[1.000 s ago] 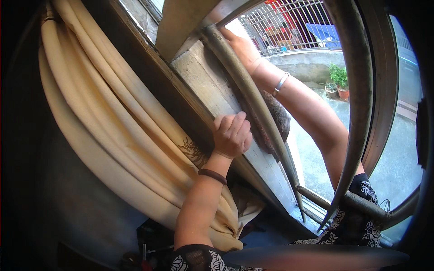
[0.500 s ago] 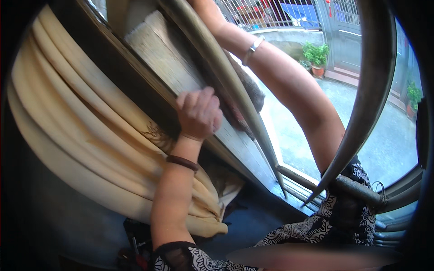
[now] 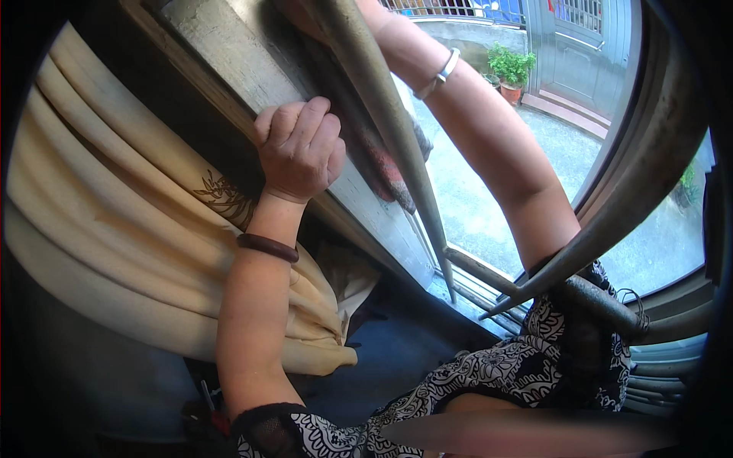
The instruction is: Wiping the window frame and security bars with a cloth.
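My left hand [image 3: 301,149], a brown bangle on its wrist, is closed over the edge of a whitish window frame [image 3: 221,53]; its fingertips are hidden. My right arm reaches out between curved metal bars [image 3: 382,114], a silver bangle on its wrist. At the top edge my right hand [image 3: 309,17] is partly cut off and partly behind a bar, so its fingers do not show clearly. A dark cloth-like piece with a reddish patch [image 3: 389,174] lies along the frame behind that bar, below my right hand.
A cream curtain [image 3: 130,221] hangs in folds on the left. A cross bar [image 3: 595,301] with thin wire round it runs by my right upper arm. Outside are a paved yard [image 3: 504,183], a potted plant [image 3: 510,69] and a grey metal door [image 3: 588,69].
The whole view has shifted, so the frame, bars and both arms sit differently in it. My left hand stays closed on the frame. The reddish patch of the cloth-like piece shows more.
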`<state>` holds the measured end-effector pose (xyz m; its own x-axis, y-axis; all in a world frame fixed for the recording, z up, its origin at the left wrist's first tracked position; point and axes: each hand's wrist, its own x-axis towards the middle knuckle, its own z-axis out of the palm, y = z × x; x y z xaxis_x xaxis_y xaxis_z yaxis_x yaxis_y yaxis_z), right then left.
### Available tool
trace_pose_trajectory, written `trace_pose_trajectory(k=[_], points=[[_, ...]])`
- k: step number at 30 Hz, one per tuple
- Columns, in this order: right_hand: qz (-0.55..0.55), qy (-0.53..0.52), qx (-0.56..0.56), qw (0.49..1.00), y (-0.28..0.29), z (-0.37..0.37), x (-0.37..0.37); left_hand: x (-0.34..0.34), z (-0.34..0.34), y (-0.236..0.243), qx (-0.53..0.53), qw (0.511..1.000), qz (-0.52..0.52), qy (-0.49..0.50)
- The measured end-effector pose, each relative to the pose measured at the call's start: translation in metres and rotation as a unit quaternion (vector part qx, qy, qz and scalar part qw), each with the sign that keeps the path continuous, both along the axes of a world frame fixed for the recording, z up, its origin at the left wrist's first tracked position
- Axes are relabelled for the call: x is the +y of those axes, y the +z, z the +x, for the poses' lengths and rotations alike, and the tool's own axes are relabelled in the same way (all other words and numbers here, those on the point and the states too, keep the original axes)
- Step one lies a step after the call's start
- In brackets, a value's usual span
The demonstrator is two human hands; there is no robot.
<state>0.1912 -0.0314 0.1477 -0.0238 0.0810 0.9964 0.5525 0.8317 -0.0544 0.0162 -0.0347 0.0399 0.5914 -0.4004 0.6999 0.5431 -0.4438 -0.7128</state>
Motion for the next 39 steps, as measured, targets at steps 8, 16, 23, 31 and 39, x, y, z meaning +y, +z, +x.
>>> trace_pose_trajectory(k=[8,16,23,31,39], points=[[0.009,-0.124,-0.048,0.991,-0.052,0.01,0.002,-0.013,0.006,-0.001,0.004,1.0,-0.013,0.015],[-0.08,-0.114,-0.087,0.986,-0.093,0.013,0.018,-0.009,-0.001,-0.001,0.005,1.0,-0.012,0.007],[-0.069,-0.053,-0.077,0.993,-0.132,0.01,0.043,0.003,-0.013,0.004,0.007,1.0,-0.019,0.008],[-0.189,0.302,0.2,0.913,-0.127,-0.029,0.019,0.006,-0.049,0.001,0.01,0.999,-0.041,-0.009],[0.017,0.263,0.062,0.963,-0.01,-0.002,0.043,0.025,-0.043,-0.011,0.008,0.999,-0.025,-0.036]])
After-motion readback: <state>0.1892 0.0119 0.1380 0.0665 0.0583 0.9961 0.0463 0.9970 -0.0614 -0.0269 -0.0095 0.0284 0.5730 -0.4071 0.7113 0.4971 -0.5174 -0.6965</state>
